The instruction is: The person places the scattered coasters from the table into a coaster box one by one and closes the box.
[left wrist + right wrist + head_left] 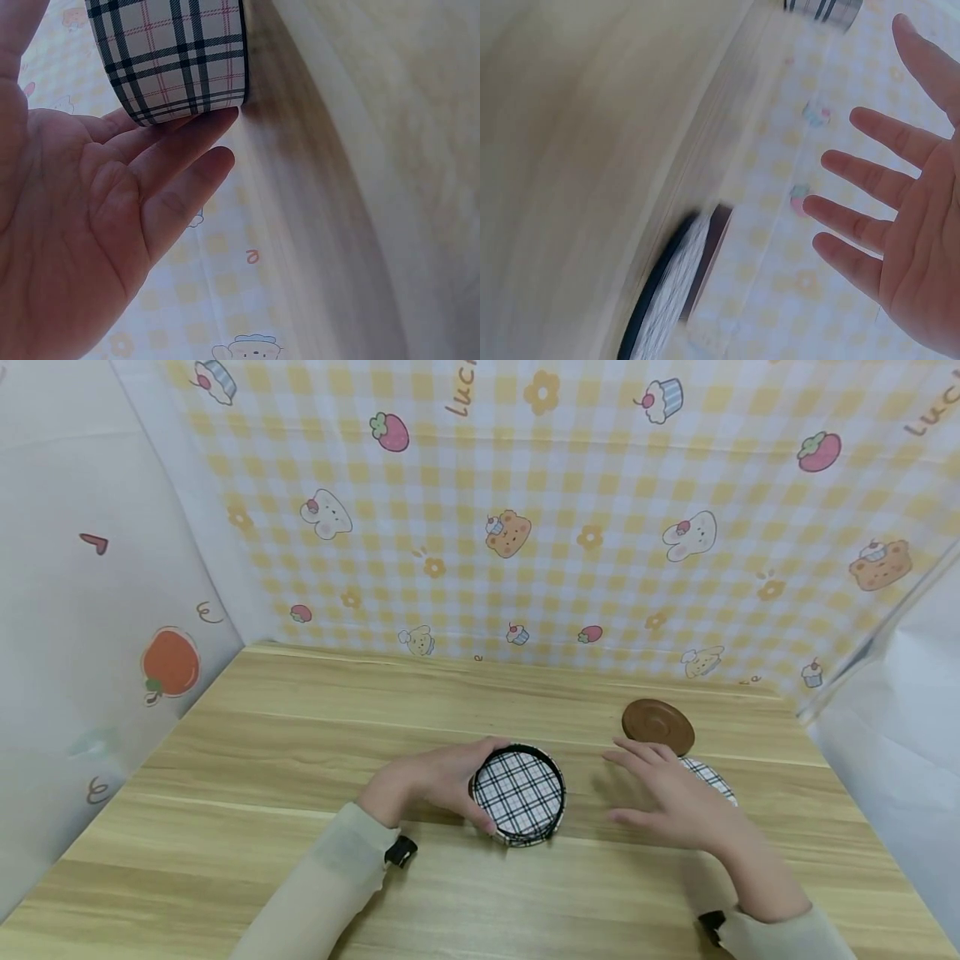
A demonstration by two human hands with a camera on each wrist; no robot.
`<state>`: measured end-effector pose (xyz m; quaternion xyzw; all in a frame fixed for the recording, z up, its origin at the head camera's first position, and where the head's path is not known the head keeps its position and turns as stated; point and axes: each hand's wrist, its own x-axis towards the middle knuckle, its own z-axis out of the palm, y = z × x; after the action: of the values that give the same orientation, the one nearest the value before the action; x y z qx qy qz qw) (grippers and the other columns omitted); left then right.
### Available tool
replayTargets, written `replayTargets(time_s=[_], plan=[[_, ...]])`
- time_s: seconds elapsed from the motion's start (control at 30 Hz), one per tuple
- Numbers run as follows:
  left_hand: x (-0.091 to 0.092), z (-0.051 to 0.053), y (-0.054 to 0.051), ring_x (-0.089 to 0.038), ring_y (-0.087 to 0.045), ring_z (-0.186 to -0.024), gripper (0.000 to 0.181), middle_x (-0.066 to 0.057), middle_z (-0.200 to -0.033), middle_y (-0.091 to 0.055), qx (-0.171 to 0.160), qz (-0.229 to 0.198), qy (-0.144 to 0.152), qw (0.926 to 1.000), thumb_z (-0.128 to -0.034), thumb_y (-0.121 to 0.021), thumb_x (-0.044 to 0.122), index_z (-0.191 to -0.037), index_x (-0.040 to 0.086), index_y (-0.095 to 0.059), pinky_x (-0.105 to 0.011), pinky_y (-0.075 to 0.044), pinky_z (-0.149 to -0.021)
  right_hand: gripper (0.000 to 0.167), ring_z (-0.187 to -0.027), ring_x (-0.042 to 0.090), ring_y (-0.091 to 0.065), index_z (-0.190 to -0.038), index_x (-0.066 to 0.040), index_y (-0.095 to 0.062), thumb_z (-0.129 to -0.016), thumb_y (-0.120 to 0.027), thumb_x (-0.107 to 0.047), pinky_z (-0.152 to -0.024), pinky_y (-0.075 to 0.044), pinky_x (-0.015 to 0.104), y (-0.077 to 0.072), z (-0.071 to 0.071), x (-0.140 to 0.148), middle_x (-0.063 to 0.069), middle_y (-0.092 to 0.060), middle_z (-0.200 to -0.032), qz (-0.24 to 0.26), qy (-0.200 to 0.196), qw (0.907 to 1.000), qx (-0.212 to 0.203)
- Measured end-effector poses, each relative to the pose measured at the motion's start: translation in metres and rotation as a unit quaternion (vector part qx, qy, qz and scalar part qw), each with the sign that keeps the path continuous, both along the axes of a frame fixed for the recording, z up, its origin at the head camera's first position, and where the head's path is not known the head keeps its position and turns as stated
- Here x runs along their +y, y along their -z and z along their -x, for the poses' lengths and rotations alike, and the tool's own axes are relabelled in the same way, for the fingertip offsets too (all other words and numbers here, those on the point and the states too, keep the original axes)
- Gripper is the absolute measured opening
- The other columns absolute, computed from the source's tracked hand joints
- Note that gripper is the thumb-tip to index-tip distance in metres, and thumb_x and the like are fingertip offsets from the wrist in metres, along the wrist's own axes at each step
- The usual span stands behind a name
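A round plaid box [520, 795] with a black inner rim stands on the table near the middle. My left hand [438, 781] holds it from the left, thumb at the near side and fingers round the far side. The left wrist view shows the box's black, white and pink checked wall [176, 60] against the fingers. Off to the right, my right hand [675, 793] hovers with spread fingers, holding nothing. Partly hidden behind that hand lies a flat plaid round piece [714, 779], seen edge-on and blurred in the right wrist view.
Beyond the right hand, a brown disc [660, 724] with ringed markings lies beside the plaid round piece. The wooden table [315, 710] meets a yellow checked cloth [465, 485] at the back, with white cloth walls [67, 635] at both sides.
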<state>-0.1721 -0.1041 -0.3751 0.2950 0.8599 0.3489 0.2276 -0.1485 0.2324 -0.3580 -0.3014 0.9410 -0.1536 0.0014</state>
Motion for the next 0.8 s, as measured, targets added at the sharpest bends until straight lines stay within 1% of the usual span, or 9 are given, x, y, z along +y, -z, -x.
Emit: replayTargets(time_s=[0.07,0.2,0.3,0.43,0.63,0.8], plan=[[0.000,0.000,-0.001,-0.021,-0.049,-0.133,0.115,-0.004,-0.148,-0.048,0.001,0.001,0.000,1.0000,-0.0653,-0.093,0.033,-0.156,0.016,-0.024,-0.042,-0.040,-0.113,0.069,-0.132,0.048,-0.042,-0.140,-0.010,-0.054,-0.083,-0.078,-0.040,-0.095,-0.046,0.065,0.000,-0.001,0.010,0.021,-0.046,-0.149,-0.001,0.007,1.0000,0.006],[0.000,0.000,-0.001,-0.020,-0.048,-0.134,0.115,-0.004,-0.149,-0.047,0.000,0.000,0.003,1.0000,-0.0651,-0.093,0.033,-0.156,0.017,-0.024,-0.041,-0.039,-0.114,0.071,-0.129,0.053,-0.041,-0.141,-0.008,-0.053,-0.083,-0.078,-0.043,-0.091,-0.045,0.069,0.000,-0.003,0.029,0.024,-0.044,-0.149,0.002,0.022,0.9998,0.001],[0.000,0.001,-0.001,-0.020,-0.047,-0.135,0.116,-0.003,-0.149,-0.047,0.000,-0.001,0.004,1.0000,-0.0650,-0.093,0.033,-0.156,0.017,-0.024,-0.041,-0.038,-0.115,0.072,-0.128,0.054,-0.041,-0.139,-0.007,-0.053,-0.082,-0.078,-0.043,-0.088,-0.045,0.071,0.001,-0.004,0.041,0.025,-0.043,-0.148,0.004,0.033,0.9994,-0.005],[0.000,0.001,0.000,-0.020,-0.047,-0.135,0.114,-0.003,-0.149,-0.047,0.003,0.004,0.003,1.0000,-0.0655,-0.093,0.032,-0.156,0.017,-0.024,-0.041,-0.039,-0.115,0.071,-0.125,0.057,-0.041,-0.137,-0.006,-0.055,-0.081,-0.080,-0.042,-0.085,-0.045,0.073,0.005,-0.003,0.056,0.028,-0.044,-0.146,-0.001,0.042,0.9991,-0.003],[0.000,0.001,0.001,-0.021,-0.048,-0.134,0.114,-0.004,-0.149,-0.047,0.007,0.012,0.002,0.9999,-0.0657,-0.092,0.033,-0.156,0.016,-0.025,-0.041,-0.039,-0.115,0.073,-0.122,0.060,-0.042,-0.135,-0.005,-0.056,-0.078,-0.082,-0.042,-0.084,-0.044,0.074,0.013,0.001,0.075,0.030,-0.046,-0.144,-0.012,0.057,0.9983,-0.003],[0.000,0.000,0.000,-0.021,-0.048,-0.135,0.114,-0.004,-0.149,-0.046,0.005,0.008,0.004,0.9999,-0.0657,-0.092,0.034,-0.156,0.017,-0.025,-0.042,-0.039,-0.115,0.075,-0.121,0.061,-0.042,-0.135,-0.004,-0.056,-0.076,-0.082,-0.043,-0.085,-0.044,0.073,0.017,0.004,0.085,0.030,-0.046,-0.143,-0.031,0.066,0.9972,-0.015]])
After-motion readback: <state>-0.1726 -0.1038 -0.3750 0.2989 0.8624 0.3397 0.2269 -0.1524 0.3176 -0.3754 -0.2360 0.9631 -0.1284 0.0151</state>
